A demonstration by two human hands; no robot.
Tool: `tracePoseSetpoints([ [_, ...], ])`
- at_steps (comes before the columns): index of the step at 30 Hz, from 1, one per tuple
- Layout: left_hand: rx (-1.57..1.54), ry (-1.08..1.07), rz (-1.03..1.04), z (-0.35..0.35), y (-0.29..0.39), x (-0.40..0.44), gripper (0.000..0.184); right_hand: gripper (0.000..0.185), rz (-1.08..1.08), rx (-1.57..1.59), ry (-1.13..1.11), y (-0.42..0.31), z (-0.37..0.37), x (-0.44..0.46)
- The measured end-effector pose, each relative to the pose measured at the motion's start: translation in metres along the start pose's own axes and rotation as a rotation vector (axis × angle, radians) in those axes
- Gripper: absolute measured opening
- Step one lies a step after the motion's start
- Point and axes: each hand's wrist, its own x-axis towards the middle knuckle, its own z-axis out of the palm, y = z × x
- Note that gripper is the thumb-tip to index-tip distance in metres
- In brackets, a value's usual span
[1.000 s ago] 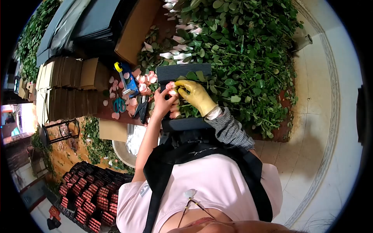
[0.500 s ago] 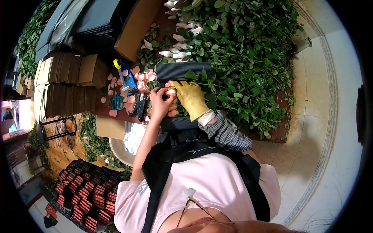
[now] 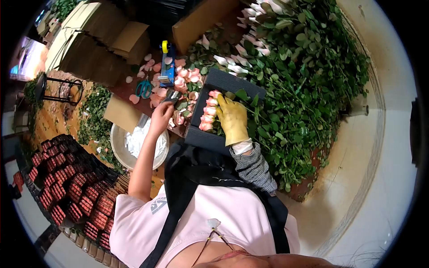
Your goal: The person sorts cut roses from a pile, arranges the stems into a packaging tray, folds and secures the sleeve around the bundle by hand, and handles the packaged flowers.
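My bare left hand is closed at the near end of a black stapler, beside the loose petals. In a yellow glove, my right hand lies with fingers stretched along a row of pink roses. Those blooms sit on a dark corrugated cardboard sheet, whose far flap stands beyond them. The glove hides part of the stems and leaves.
A blue tape dispenser and teal scissors lie left among pink petals. Leafy rose stems cover the right side. A bowl of white pieces stands near my left forearm. Cardboard stacks are farther left.
My left hand has left the roses and moved left to the stapler. My right hand stays on the roses. The whole view has turned and shifted.
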Motion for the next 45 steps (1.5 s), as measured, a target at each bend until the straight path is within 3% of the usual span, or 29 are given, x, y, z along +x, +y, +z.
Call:
tracePoseSetpoints([
  [3,-0.07,0.001,-0.025,-0.005,-0.001,-0.007,0.029,0.04,0.045,0.053,-0.046,-0.003,-0.01,0.003],
  [5,0.025,0.113,0.178,-0.015,0.002,0.012,0.028,0.044,0.0,0.229,0.074,0.004,-0.006,-0.004],
  [6,-0.084,0.146,0.163,-0.028,0.031,0.023,0.028,0.045,0.006,0.324,0.098,0.001,-0.013,-0.008],
  [11,0.481,0.666,0.603,-0.126,0.087,0.143,0.027,0.035,0.061,0.472,0.268,0.011,-0.027,-0.044],
  [13,0.734,0.688,0.536,-0.155,0.078,0.199,0.045,0.035,0.09,0.485,0.297,0.009,-0.038,-0.053],
  [15,0.775,0.65,0.424,-0.155,0.06,0.232,0.054,0.037,0.111,0.472,0.321,0.011,-0.042,-0.06],
  [17,1.124,0.524,0.375,-0.155,-0.005,0.274,0.059,0.041,0.107,0.497,0.261,0.012,-0.049,-0.065],
  [19,1.074,0.572,0.416,-0.155,-0.018,0.283,0.051,0.043,0.112,0.472,0.229,0.013,-0.06,-0.068],
  [23,1.044,0.5,0.273,-0.158,0.076,0.222,0.019,0.041,0.09,0.502,0.384,0.016,-0.076,-0.077],
  [24,0.959,0.719,0.589,-0.164,0.085,0.209,0.015,0.041,0.116,0.503,0.401,0.018,-0.077,-0.08],
  [25,0.849,0.78,0.627,-0.159,0.109,0.185,0.02,0.038,0.173,0.553,0.383,0.015,-0.087,-0.082],
  [27,0.157,0.38,0.468,-0.142,0.108,0.155,0.028,0.036,0.347,0.911,0.279,0.005,-0.1,-0.085],
  [29,-0.226,-0.247,0.164,-0.086,0.174,0.067,0.035,0.042,0.268,1.159,0.186,-0.001,-0.087,-0.081],
  [31,0.04,-0.376,0.07,-0.02,0.163,0.021,0.038,0.043,0.317,1.477,0.019,-0.011,-0.059,-0.075],
  [33,-0.077,-0.549,-0.004,0.038,0.121,0.002,0.035,0.041,0.437,1.404,-0.127,-0.007,-0.038,-0.056],
  [35,0.396,-0.414,0.282,0.045,0.127,-0.005,0.032,0.032,0.566,1.164,0.047,-0.001,-0.014,-0.053],
  [37,0.357,-0.159,0.588,0.03,0.166,-0.011,0.027,0.031,0.621,1.037,0.002,0.014,0.014,-0.05],
  [39,-0.202,-0.593,0.378,-0.003,0.239,-0.042,0.013,0.029,0.573,1.143,0.0,0.012,0.008,-0.049],
  [40,-0.411,-0.758,0.559,-0.013,0.261,-0.058,0.023,0.03,0.586,1.402,0.054,0.014,0.031,-0.046],
  [41,-0.636,-1.033,0.578,-0.019,0.279,-0.068,0.04,0.029,0.599,1.415,0.043,0.016,0.042,-0.047],
  [42,-0.827,-1.18,0.535,-0.017,0.296,-0.08,0.046,0.029,0.613,1.428,0.032,0.018,0.053,-0.048],
  [43,-1.023,-1.32,0.502,-0.013,0.312,-0.09,0.051,0.029,0.594,1.192,-0.032,0.021,0.048,-0.045],
  [45,-1.036,-1.449,0.474,-0.008,0.331,-0.102,0.057,0.03,0.653,1.148,-0.099,0.021,0.04,-0.041],
])
